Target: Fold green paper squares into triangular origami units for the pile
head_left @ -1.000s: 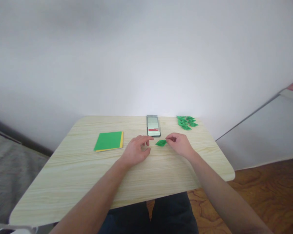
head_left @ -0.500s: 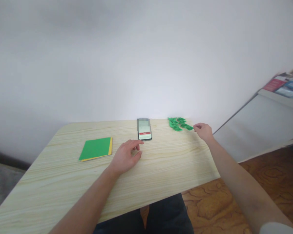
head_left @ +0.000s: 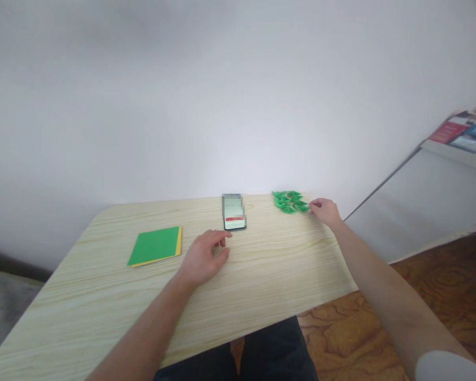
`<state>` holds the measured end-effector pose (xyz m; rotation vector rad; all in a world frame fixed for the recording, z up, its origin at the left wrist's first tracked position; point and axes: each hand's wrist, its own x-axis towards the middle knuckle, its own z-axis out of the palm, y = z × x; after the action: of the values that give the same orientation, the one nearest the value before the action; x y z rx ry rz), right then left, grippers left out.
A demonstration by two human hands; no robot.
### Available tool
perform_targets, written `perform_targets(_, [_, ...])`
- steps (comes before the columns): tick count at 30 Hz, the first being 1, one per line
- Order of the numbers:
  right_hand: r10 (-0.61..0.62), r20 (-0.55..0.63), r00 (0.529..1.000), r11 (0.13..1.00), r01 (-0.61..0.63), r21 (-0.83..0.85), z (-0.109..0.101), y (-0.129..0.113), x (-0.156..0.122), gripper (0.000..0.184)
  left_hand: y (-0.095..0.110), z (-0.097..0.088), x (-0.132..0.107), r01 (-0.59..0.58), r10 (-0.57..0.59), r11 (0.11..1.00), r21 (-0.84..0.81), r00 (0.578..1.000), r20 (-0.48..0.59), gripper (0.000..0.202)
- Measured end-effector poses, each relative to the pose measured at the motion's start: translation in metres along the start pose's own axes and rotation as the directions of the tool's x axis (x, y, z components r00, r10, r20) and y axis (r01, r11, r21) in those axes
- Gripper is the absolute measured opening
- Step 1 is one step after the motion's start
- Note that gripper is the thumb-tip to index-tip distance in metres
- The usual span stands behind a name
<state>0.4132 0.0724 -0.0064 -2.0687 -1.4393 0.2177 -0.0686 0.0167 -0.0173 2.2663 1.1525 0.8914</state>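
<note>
At the back right of the table, my right hand (head_left: 324, 211) pinches the tip of a green folded paper leaf (head_left: 300, 206) between thumb and fingers. That leaf lies against the right side of a small cluster of similar green folded paper leaves (head_left: 284, 202). My left hand (head_left: 206, 256) rests on the table with its fingers loosely apart and nothing in them. Just beyond its fingertips lies a phone (head_left: 235, 212) with a lit screen, partly blurred out. To the left of that hand is a stack of flat paper sheets (head_left: 155, 245), green over yellow.
The pale wood-grain table (head_left: 262, 286) stands against a white wall (head_left: 238, 106). Past its right edge are a white panel (head_left: 424, 196) and printed items (head_left: 450, 132) on a ledge. My legs (head_left: 277, 352) are under the front edge.
My right hand has moved slightly left with the pinched leaf, bringing it closer in to the cluster. My left hand stays in place; the view has shifted a little.
</note>
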Motion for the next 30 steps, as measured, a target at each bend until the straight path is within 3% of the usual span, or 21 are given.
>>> perform_targets(10, [0.007, -0.019, 1.000, 1.000, -0.006, 0.016, 0.001, 0.007, -0.006, 0.030, 0.001, 0.000, 0.000, -0.008, 0.008, 1.000, -0.010, 1.000, -0.015, 0.028])
perform_targets(30, [-0.091, -0.055, 0.994, 0.996, 0.091, 0.003, 0.003, 0.011, -0.009, 0.021, 0.001, 0.000, 0.000, -0.019, 0.018, 1.000, -0.013, 1.000, -0.018, 0.017])
